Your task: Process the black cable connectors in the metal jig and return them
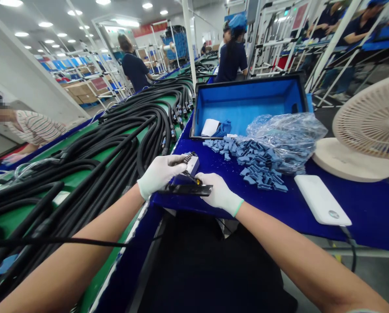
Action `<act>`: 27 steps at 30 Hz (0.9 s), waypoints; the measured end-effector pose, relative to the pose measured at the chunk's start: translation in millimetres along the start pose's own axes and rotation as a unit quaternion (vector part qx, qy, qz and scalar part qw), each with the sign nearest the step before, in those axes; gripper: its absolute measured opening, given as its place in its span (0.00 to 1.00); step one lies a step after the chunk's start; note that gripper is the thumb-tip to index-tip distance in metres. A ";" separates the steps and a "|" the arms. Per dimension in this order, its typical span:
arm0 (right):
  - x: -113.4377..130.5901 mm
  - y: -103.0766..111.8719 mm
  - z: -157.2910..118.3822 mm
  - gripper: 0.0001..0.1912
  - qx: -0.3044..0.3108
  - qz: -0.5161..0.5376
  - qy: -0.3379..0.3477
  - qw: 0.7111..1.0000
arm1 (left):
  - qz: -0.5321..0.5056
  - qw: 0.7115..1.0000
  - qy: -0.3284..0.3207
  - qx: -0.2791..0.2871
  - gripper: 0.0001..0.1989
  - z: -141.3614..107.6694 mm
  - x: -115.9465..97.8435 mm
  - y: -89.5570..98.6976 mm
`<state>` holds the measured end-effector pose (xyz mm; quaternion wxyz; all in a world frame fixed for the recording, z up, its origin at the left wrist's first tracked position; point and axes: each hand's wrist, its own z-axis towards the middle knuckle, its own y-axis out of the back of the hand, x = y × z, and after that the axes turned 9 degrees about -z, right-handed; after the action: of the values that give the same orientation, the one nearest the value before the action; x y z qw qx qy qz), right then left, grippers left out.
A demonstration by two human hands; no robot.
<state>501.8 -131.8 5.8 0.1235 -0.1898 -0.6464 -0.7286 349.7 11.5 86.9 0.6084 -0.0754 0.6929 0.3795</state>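
White gloves cover both hands, which meet at the table's near edge. My left hand (162,174) has its thumb and fingers closed against a pale grey block (192,166) with a row of small dark parts along its top. What sits between those fingertips is too small to make out. Just to the right, my right hand (219,194) is closed by a thin black piece with a yellow spot (199,182); its fingers partly hide it. A flat black strip (189,190) lies below both hands, reaching to the right fingers.
Thick black cables (116,143) cover the green bench at left. Loose blue plastic clips (259,161) lie beside a clear plastic bag (289,137) and a blue bin (253,100). A white power bank (321,200) and a fan (373,117) stand right. Co-workers are beyond.
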 end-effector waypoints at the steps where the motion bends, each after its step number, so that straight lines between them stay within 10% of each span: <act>1: -1.6 6.4 -4.2 0.07 0.007 -0.009 0.016 1.000 | 0.005 1.000 -0.002 -0.006 0.23 0.2 0.9 -1.1; 6: -9.5 33.8 -31.9 0.17 -0.035 -0.113 -0.056 0.991 | -0.030 0.998 -0.003 -0.061 0.24 -2.3 9.0 -3.4; 10: 6.8 23.9 -43.9 0.35 -0.079 0.162 -0.025 0.983 | -0.030 0.998 -0.029 -0.037 0.24 -13.0 3.1 -2.8; 15: 27.9 -4.5 -32.9 0.20 -0.081 0.599 -0.102 0.790 | 0.059 0.988 -0.093 0.112 0.20 -23.8 -2.8 -4.8; 17: 28.3 -7.3 -27.5 0.22 -0.091 0.638 -0.101 0.758 | 0.097 0.976 -0.124 0.152 0.17 -24.7 0.0 -6.8; 24: 19.5 1.9 -25.2 0.26 -0.042 0.619 -0.065 0.782 | 0.142 0.942 -0.272 0.137 0.13 -23.4 21.4 -13.4; 27: 17.2 2.4 -24.5 0.23 -0.039 0.601 -0.057 0.796 | 0.088 0.958 -0.223 0.160 0.21 -10.4 29.6 -12.7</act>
<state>484.6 -155.1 13.1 0.4920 -0.5861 -0.3795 -0.5200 341.3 6.8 54.5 0.7154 0.1709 0.5956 0.3230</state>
